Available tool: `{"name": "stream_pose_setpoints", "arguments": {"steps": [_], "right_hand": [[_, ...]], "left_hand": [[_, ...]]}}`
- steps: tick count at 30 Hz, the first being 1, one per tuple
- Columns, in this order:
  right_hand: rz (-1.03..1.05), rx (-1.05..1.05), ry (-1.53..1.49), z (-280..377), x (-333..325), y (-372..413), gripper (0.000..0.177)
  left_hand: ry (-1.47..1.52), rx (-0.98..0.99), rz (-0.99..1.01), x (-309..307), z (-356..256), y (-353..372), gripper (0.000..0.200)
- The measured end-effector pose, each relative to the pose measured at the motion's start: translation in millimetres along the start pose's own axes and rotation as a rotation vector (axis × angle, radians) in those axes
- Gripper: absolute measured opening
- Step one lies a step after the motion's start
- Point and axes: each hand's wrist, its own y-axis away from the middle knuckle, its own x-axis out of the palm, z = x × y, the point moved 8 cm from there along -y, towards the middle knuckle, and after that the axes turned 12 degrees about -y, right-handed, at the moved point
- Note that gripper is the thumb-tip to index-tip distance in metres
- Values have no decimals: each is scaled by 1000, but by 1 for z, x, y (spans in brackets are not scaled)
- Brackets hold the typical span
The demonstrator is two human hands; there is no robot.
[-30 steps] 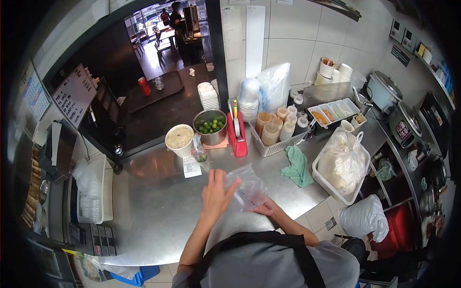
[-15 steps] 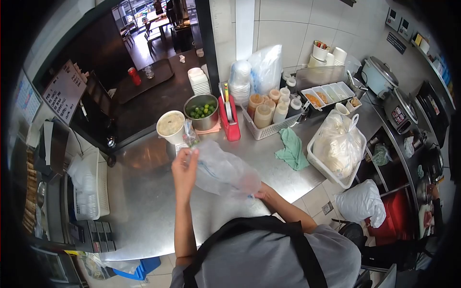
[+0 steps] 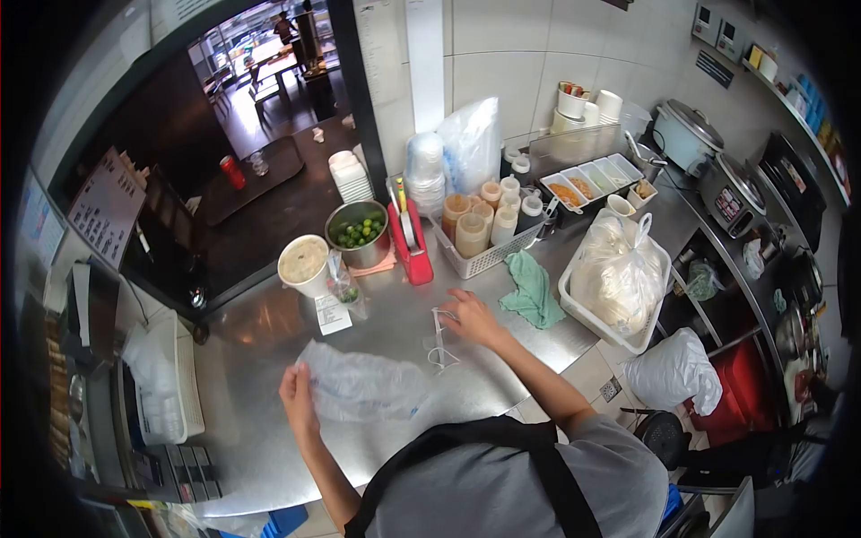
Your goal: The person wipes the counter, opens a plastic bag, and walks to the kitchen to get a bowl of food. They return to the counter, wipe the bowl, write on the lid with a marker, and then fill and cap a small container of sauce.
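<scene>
My left hand (image 3: pixel 300 394) pinches one end of a clear plastic bag (image 3: pixel 368 384), which stretches over the steel counter (image 3: pixel 260 448). To the right, my right hand (image 3: pixel 473 320) has its fingers spread at a thin white strap or handle strip (image 3: pixel 439 345) on the counter; whether it grips it is unclear. Behind the bag stands a white tub (image 3: pixel 305 265) with a pale lid or filling, beside a small knotted clear bag (image 3: pixel 343 289) with green pieces in it. A printed receipt (image 3: pixel 333 316) lies in front of them.
Along the back are a metal pot (image 3: pixel 358 235) of green fruit, a red dispenser (image 3: pixel 413 247), and a basket (image 3: pixel 484 255) of sauce bottles. A green cloth (image 3: pixel 533 289) and a white basket (image 3: pixel 614 336) with a full bag sit at the right.
The clear bag moved left and down with my left hand. My right hand let it go and reached forward to the white strip. The receipt shows fully. The view shifted a little.
</scene>
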Motion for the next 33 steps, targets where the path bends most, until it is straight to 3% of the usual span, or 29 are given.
{"name": "stream_pose_setpoints", "arguments": {"steps": [2,4,6,8,10,13,14,20,22,25,28,30,31,33], "right_hand": [[45,6,-243,8,-29,-40,24],[-240,-253,-176,35,-83,-91,24],[-469,-203,-29,31,-118,-150,34],[-523,-163,71,9,-134,-222,46],[-403,88,191,-22,-134,-283,61],[58,208,463,-62,-101,-329,79],[49,202,520,-67,-98,-334,83],[317,41,767,-59,-91,-356,71],[386,11,717,-63,-96,-358,69],[494,-7,673,-61,-95,-357,71],[520,8,670,-59,-99,-355,72],[499,28,671,-59,-98,-349,72],[482,37,675,-58,-99,-347,72],[447,59,675,-56,-101,-344,72]], "left_hand": [[-11,-4,-25,-10,9,11,21],[-22,-27,-62,-22,10,24,22],[-11,-12,-91,-27,8,33,22],[5,-15,-121,-31,11,44,22],[32,-27,-152,-32,16,50,23],[37,-51,-204,-27,24,58,23],[44,-59,-209,-24,26,59,23],[54,-119,-178,-1,37,54,23],[65,-129,-126,10,33,48,22],[-148,-81,-12,34,11,35,18],[-490,-76,204,90,1,-2,32],[-755,164,215,146,1,-42,40],[-761,340,127,174,1,-61,40],[-992,266,232,228,7,-98,58]]}}
